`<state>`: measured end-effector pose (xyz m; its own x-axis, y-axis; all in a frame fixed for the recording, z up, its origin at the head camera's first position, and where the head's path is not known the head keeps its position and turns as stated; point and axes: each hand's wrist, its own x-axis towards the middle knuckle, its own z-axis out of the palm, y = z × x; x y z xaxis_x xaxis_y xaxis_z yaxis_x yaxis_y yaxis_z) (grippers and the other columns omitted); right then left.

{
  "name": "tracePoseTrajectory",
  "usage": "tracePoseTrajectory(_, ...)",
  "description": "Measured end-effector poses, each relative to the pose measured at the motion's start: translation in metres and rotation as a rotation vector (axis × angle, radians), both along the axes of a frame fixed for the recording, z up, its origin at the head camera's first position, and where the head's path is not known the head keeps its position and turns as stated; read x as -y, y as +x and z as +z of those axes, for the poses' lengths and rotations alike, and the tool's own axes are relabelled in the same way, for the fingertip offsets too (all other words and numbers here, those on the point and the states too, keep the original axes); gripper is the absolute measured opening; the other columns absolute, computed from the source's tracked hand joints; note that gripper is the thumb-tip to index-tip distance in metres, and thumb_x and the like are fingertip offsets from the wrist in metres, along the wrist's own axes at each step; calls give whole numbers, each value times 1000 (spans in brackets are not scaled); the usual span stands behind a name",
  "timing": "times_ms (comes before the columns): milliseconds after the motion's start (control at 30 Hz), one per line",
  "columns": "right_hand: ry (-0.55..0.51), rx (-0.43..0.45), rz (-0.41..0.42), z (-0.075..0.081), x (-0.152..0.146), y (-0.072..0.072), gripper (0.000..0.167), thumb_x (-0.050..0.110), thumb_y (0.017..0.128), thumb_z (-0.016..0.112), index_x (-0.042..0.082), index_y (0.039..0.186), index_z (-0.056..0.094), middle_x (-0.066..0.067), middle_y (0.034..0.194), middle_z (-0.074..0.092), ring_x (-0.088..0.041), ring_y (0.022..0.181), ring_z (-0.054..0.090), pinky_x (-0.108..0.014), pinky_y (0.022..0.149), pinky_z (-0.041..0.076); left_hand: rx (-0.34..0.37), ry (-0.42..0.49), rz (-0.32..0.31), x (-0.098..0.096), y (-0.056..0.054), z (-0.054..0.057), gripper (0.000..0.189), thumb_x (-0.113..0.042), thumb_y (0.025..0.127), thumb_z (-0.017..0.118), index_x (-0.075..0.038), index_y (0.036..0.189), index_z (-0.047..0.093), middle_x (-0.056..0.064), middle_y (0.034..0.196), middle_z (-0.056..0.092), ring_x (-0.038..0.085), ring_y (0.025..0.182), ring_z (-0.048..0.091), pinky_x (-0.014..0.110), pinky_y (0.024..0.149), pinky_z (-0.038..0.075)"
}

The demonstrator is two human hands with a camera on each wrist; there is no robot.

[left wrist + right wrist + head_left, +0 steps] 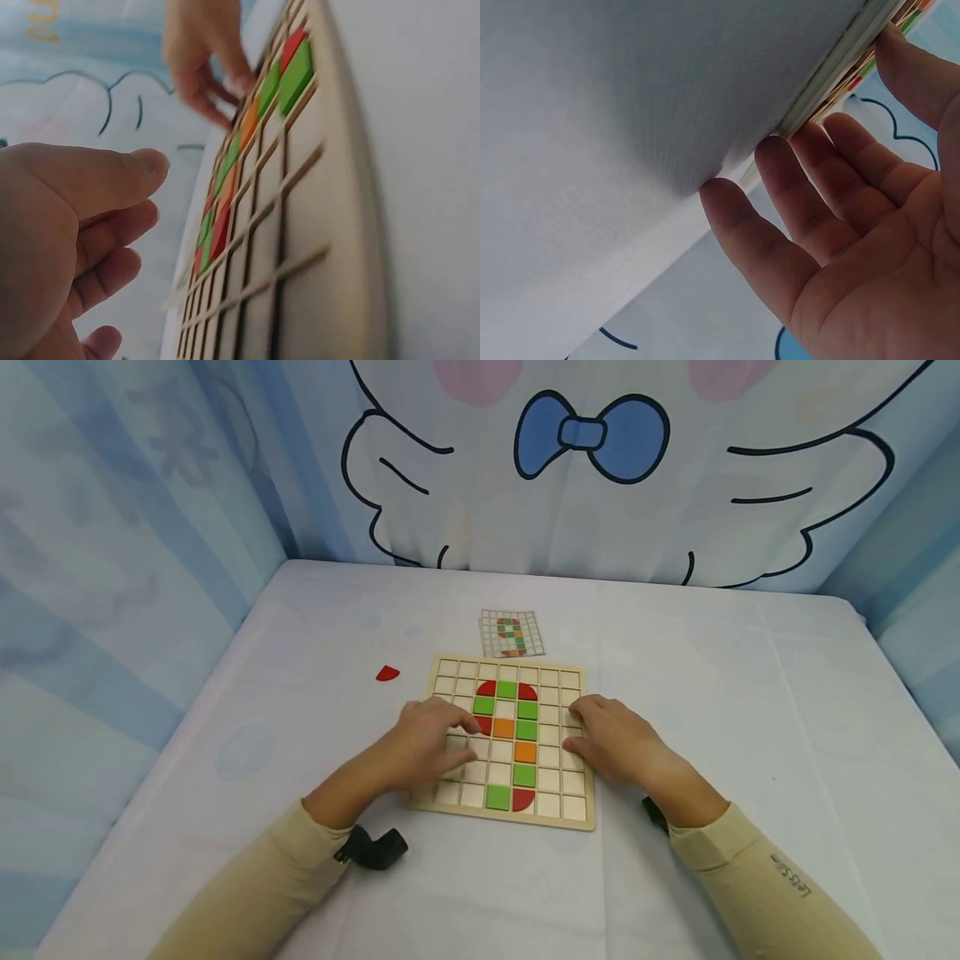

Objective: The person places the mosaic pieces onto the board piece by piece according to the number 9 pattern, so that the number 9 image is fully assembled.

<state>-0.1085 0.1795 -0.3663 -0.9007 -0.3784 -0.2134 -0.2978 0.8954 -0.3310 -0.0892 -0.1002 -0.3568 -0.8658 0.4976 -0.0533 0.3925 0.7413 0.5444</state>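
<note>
A wooden grid board (570,810) lies mid-table in the head view, with red quarter-circle, green square and orange square (526,752) pieces set in its cells. My left hand (431,739) is over the board's left part, thumb and fingers apart and loosely bent. Nothing shows between them in the left wrist view, where the hand (67,232) is beside the grid. At the board's right edge, my right hand (618,739) rests with fingers spread. The right wrist view shows its thumb and some fingertips (772,146) touching the board's side.
A loose red quarter-circle piece (387,673) lies on the white tablecloth left of the board. Behind the board is a small card (534,639) printed with a coloured grid pattern. Curtains (480,510) hang around the table's back and sides. Black wrist gear (378,850) shows below the left sleeve.
</note>
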Motion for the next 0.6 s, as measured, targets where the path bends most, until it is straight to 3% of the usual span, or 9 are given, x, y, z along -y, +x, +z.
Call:
tracePoseTrajectory(233, 4, 6, -1, 0, 1, 0, 53, 27, 98, 65, -5, 137, 49, -23, 140, 51, -40, 127, 48, -54, 105, 39, -76, 32, 127, 35, -20, 3, 32, -19, 90, 76, -5, 118, 67, 10, 117, 65, 30, 114, 55, 54, 102, 33)
tracePoseTrajectory(600, 14, -26, 22, 2, 0, 1, 50, 27, 99, 64, -5, 136, 52, -22, 138, 54, -41, 127, 50, -53, 104, 40, -6, 23, 302, 75, -43, -14, 38, -18, 95, 70, -2, 129, 62, 18, 127, 60, 35, 122, 49, 54, 102, 35)
